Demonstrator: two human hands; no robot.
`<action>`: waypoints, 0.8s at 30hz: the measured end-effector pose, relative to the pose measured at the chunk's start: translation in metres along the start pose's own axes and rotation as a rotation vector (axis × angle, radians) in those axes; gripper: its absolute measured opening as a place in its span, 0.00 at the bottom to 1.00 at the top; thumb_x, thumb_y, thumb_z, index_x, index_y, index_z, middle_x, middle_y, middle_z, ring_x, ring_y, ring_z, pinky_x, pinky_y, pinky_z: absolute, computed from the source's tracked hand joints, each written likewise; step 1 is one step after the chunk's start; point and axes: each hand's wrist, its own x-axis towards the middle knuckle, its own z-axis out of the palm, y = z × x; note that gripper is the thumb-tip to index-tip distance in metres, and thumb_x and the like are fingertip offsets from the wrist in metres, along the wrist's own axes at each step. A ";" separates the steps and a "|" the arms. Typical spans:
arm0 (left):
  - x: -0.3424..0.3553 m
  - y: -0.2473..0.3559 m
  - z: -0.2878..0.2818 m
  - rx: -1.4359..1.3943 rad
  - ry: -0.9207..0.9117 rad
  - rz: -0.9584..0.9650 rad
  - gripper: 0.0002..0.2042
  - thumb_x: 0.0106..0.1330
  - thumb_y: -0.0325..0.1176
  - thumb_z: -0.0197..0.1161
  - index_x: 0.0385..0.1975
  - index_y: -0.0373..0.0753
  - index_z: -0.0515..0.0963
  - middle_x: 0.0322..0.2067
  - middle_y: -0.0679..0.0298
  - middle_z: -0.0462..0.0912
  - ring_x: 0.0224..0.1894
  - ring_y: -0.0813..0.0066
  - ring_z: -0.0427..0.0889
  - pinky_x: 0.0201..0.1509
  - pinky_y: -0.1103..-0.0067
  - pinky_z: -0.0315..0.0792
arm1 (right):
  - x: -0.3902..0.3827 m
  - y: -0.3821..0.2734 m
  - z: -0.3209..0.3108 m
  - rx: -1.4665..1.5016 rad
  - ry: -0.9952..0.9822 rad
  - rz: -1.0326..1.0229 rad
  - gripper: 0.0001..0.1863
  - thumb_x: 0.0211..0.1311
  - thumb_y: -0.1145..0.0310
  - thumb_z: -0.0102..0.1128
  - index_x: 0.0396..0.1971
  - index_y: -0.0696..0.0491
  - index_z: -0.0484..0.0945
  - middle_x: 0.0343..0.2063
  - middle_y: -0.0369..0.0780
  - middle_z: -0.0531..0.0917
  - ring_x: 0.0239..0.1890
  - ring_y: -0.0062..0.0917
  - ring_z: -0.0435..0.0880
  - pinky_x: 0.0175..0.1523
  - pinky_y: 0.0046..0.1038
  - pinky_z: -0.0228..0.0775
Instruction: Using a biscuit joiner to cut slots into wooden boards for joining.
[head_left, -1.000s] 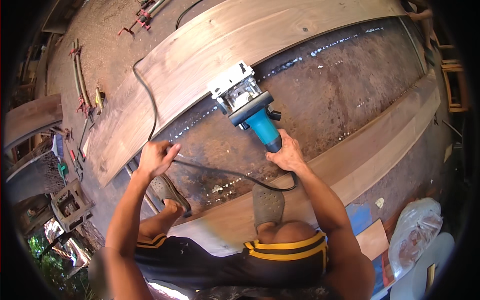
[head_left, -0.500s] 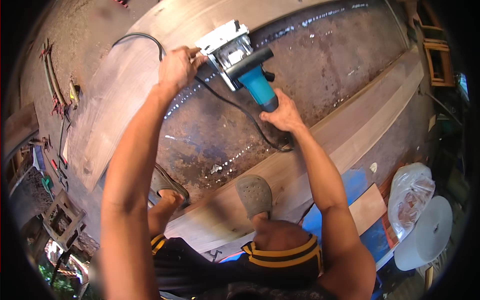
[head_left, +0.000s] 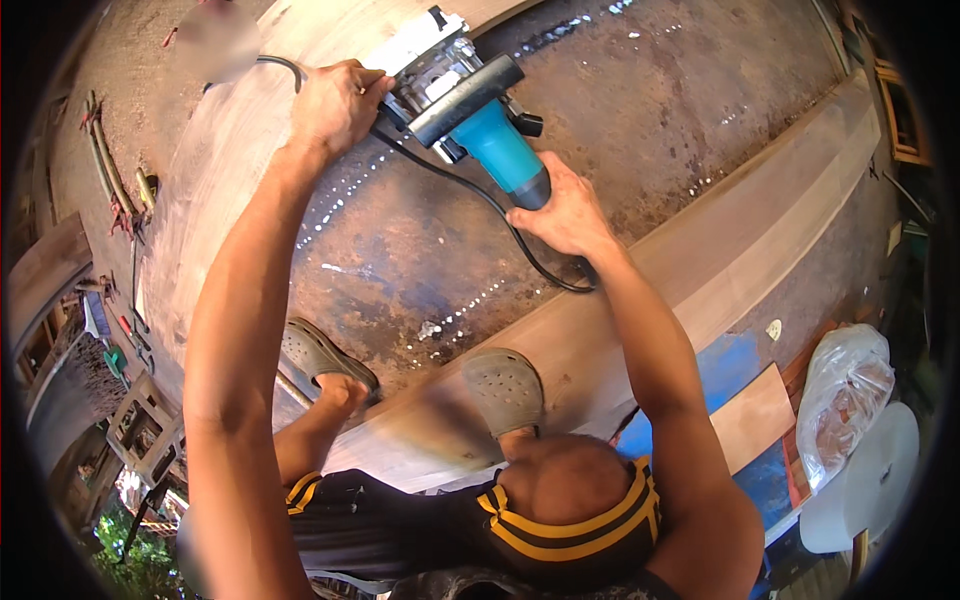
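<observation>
A biscuit joiner [head_left: 495, 150] with a teal barrel, a black front handle and a bare metal fence points away from me, over the far plank's inner edge. My right hand [head_left: 565, 205] is wrapped round the dark rear end of its barrel. At the tool's front left, my left hand [head_left: 338, 108] is closed, thumb and fingers on the end of the metal front; exactly which part they grip is hidden. A black power cord [head_left: 455, 180] loops below the tool. Under it lies a wide curved wooden plank [head_left: 215, 165].
A second long plank [head_left: 720, 240] runs across nearer me, one grey clog [head_left: 505, 390] resting on it. White specks dot the stained floor [head_left: 400, 270]. To the right are a clear plastic bag [head_left: 845, 400] and a white roll [head_left: 870, 480]; clamps [head_left: 110, 170] lie left.
The biscuit joiner has tilted, its black handle now covering more of the metal front, and looks larger and slightly farther left. Both hands stay on it. The whole view has shifted a little.
</observation>
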 end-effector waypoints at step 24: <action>0.004 -0.002 -0.015 -0.010 -0.058 -0.013 0.12 0.70 0.40 0.66 0.43 0.39 0.89 0.38 0.54 0.89 0.38 0.53 0.88 0.45 0.64 0.80 | 0.004 -0.012 -0.010 0.044 -0.125 0.071 0.39 0.48 0.66 0.74 0.62 0.51 0.69 0.40 0.54 0.87 0.46 0.51 0.87 0.53 0.45 0.78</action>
